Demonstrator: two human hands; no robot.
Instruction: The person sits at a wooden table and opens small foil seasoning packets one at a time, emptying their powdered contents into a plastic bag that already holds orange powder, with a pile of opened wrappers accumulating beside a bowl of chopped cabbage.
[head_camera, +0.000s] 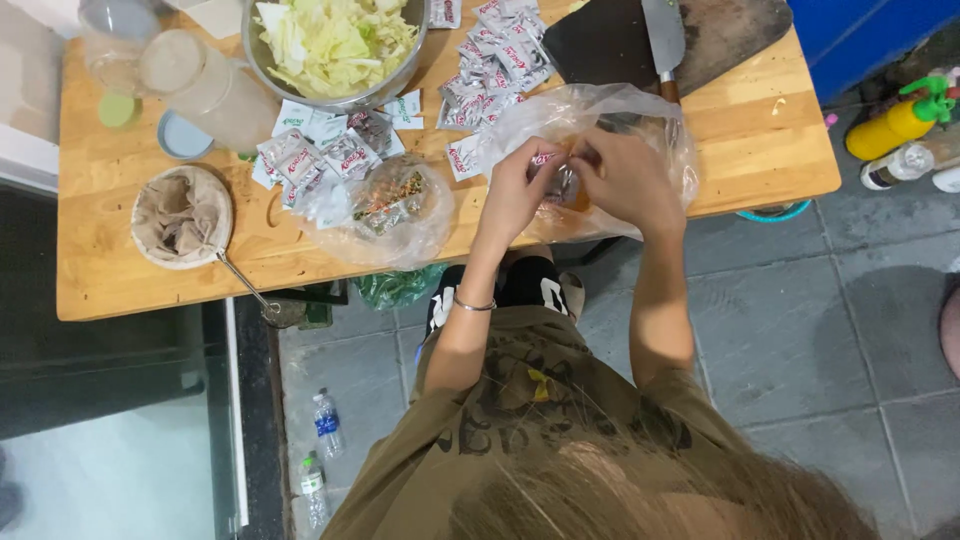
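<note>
Blond hair fills the foreground; beyond it, left hand (522, 183) and right hand (622, 175) each have their grip pinched together on a small sachet (556, 168) over a clear plastic bag (610, 108) at the desk (760, 140) edge, right of the cabbage bowl (400, 88). Tearing looks underway; emptying needs a firm pull.

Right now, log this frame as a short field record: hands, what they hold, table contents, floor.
left hand: pinching a small sachet together with the other hand
right hand: on the same sachet, over a clear plastic bag
table: wooden; metal bowl of cut cabbage, loose sachets, cleaver on a dark board, cloth strainer
second bag: clear, mixed dried bits inside
floor: grey tiles, two water bottles
</note>
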